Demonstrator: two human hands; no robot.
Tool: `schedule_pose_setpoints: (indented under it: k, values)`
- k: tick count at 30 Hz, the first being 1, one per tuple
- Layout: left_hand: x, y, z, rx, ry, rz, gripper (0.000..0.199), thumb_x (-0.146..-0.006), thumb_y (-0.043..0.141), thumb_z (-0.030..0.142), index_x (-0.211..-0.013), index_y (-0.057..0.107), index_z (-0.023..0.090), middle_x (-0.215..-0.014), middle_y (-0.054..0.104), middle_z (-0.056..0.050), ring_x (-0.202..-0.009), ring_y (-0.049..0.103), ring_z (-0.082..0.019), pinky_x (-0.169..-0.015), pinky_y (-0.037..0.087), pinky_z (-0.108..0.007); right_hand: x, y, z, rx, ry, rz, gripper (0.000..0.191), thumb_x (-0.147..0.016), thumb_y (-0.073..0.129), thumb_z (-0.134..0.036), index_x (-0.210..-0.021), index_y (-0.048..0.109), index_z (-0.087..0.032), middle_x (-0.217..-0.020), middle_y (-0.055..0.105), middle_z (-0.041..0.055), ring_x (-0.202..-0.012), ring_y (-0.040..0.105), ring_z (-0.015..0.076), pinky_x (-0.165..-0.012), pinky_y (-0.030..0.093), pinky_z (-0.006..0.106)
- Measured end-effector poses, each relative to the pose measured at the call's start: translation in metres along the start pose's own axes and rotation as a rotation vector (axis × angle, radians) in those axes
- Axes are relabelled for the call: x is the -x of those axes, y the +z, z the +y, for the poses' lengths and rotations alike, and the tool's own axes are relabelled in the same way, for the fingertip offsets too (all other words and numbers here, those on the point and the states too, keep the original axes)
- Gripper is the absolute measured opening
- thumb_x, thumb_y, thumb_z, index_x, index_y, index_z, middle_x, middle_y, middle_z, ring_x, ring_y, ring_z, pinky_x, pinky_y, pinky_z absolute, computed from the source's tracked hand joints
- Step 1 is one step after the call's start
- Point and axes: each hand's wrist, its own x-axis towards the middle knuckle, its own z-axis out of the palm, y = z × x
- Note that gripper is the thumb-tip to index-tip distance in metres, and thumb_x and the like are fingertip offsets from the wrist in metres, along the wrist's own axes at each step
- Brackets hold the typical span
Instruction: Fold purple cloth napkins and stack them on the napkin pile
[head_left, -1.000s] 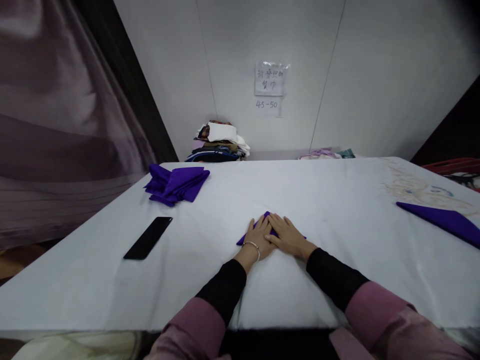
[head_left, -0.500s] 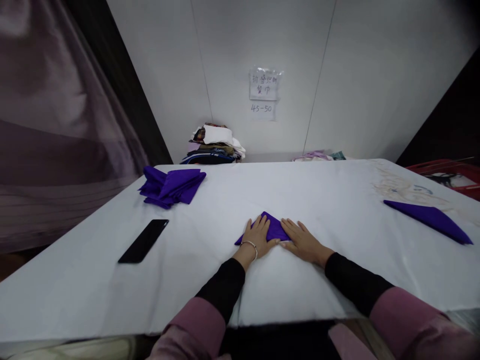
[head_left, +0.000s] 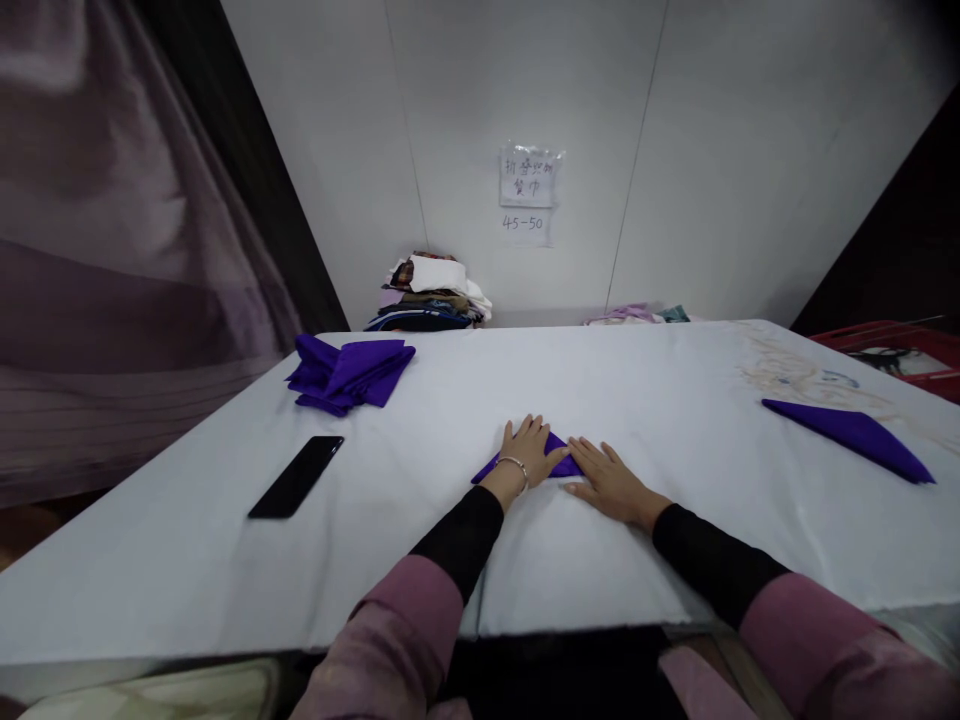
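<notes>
A purple cloth napkin, folded into a flat triangle, lies on the white-covered table in front of me. My left hand, with a bracelet at the wrist, rests flat across its middle and hides its top corner. The fingers are stretched out. My right hand lies palm down at the right corner, its fingertips touching the cloth's edge. Neither hand grips the fabric.
Crumpled purple napkins lie at the back left, a black phone nearer me. To the right is a folded purple napkin. Behind the table sits a clothes pile; a red basket stands beyond the right edge.
My left hand has slid forward and to the right over the triangle, covering its top corner. My right hand has stayed nearly in place at the right corner.
</notes>
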Motion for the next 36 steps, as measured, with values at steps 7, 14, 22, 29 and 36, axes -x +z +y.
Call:
schedule_pose_setpoints:
  k: [7, 14, 22, 29, 36]
  values:
    - [-0.007, 0.019, -0.002, -0.043, 0.026, 0.01, 0.073, -0.084, 0.014, 0.063, -0.142, 0.021, 0.02, -0.151, 0.018, -0.004, -0.139, 0.008, -0.024, -0.111, 0.007, -0.049, -0.001, 0.0, 0.0, -0.012, 0.026, -0.033, 0.078, -0.087, 0.021, -0.065, -0.145, 0.013, -0.015, -0.149, 0.019, 0.0119, -0.137, 0.014, 0.0259, -0.109, 0.012, 0.05]
    - [-0.008, 0.021, -0.003, -0.102, 0.04, 0.012, 0.068, -0.086, 0.019, 0.057, -0.143, 0.017, 0.019, -0.151, 0.018, -0.005, -0.139, 0.009, -0.025, -0.11, 0.01, -0.052, -0.016, -0.028, -0.019, -0.103, 0.121, -0.017, 0.08, -0.085, 0.021, -0.068, -0.145, 0.016, -0.015, -0.15, 0.016, 0.0125, -0.138, 0.01, 0.0272, -0.109, 0.009, 0.049]
    - [-0.011, 0.021, -0.001, -0.189, 0.081, 0.032, 0.066, -0.084, 0.038, 0.037, -0.144, 0.015, 0.022, -0.15, 0.024, -0.004, -0.138, 0.006, -0.028, -0.111, 0.004, -0.052, -0.095, -0.031, -0.074, -0.471, 0.095, 0.17, 0.078, -0.087, 0.02, -0.064, -0.145, 0.011, -0.013, -0.152, 0.007, 0.0093, -0.139, -0.002, 0.0213, -0.11, 0.0, 0.041]
    - [-0.01, 0.02, -0.001, -0.182, 0.105, 0.053, 0.06, -0.087, 0.031, 0.04, -0.142, 0.022, 0.019, -0.15, 0.022, -0.006, -0.138, 0.008, -0.028, -0.11, 0.007, -0.052, -0.097, -0.006, -0.05, -0.624, 0.179, 0.204, 0.071, -0.089, 0.02, -0.06, -0.144, 0.016, -0.016, -0.149, 0.022, 0.0099, -0.137, 0.016, 0.0224, -0.109, 0.017, 0.041]
    - [-0.011, 0.02, -0.003, -0.135, 0.067, -0.044, 0.062, -0.086, 0.029, 0.039, -0.144, 0.011, 0.028, -0.153, 0.009, -0.001, -0.139, 0.003, -0.025, -0.109, 0.005, -0.054, -0.071, -0.005, -0.038, -0.434, 0.175, 0.121, 0.078, -0.087, 0.017, -0.065, -0.144, 0.019, -0.012, -0.15, 0.019, 0.0127, -0.138, 0.011, 0.0236, -0.11, 0.01, 0.041]
